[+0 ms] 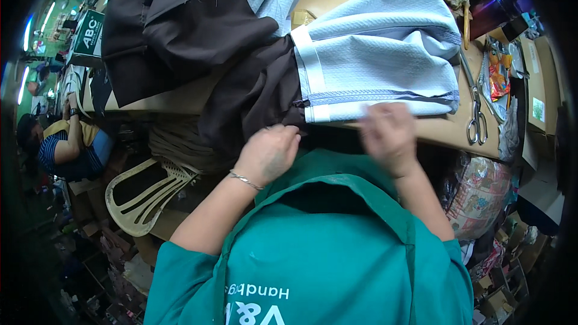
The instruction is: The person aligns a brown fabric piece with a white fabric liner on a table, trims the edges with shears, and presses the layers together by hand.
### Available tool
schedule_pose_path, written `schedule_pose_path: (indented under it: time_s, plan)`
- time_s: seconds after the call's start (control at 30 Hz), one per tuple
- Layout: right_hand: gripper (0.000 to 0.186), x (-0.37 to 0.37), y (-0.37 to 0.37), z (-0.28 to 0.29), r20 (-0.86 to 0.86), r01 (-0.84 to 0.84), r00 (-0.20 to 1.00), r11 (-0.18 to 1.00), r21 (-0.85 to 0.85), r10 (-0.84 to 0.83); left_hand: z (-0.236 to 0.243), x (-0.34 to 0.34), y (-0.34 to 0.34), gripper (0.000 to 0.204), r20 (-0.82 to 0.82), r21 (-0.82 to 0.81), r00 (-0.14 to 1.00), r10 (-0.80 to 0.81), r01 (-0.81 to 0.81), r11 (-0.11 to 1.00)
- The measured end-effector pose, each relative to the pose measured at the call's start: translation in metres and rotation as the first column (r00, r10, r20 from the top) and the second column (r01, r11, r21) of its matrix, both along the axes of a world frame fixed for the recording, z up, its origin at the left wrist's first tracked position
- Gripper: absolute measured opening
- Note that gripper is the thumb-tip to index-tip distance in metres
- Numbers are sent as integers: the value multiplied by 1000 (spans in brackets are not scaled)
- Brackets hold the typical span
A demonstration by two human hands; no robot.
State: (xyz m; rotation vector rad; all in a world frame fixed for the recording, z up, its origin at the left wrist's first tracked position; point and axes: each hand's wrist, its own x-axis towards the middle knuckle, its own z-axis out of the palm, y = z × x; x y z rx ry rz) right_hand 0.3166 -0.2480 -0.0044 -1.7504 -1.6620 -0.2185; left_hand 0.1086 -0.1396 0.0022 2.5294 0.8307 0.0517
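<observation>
My left hand (269, 151) is closed, its fingertips pinching the near edge of the dark brown fabric (253, 90). That fabric joins a pale blue quilted piece (376, 63) along a white band (309, 69). The quilted piece lies spread to the right, with blue seams running across it. At its near edge is my right hand (388, 138), smeared by motion; whether its fingers grip the cloth cannot be made out. More brown cloth lies bunched at the left, some of it hanging off the table edge.
Metal scissors (475, 105) lie on the table (436, 129) to the right. Beyond stands a purple bottle (500, 9). A green and white box (88, 36) sits at the far left, near a seated person (75, 144). A cream plastic chair (144, 195) is at my left; a wrapped bundle (481, 198) at my right.
</observation>
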Motion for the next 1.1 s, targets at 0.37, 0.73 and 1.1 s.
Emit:
schedule_pose_path:
  time_s: [0.37, 0.73, 1.1]
  plan:
    - [34, -74, 39, -31, 13, -125, 991, 952, -279, 134, -31, -3, 20, 27, 2, -727, 736, 677, -464, 506]
    - [12, -73, 43, -37, 59, -70, 995, 969, -238, 86, -3, 9, 24, 28, 70, -10, 903, 424, -425, 905]
    - [24, -66, 35, -15, -627, -245, 779, 920, -305, -1, 4, 7, 6, 16, 17, -243, 977, 212, -202, 949]
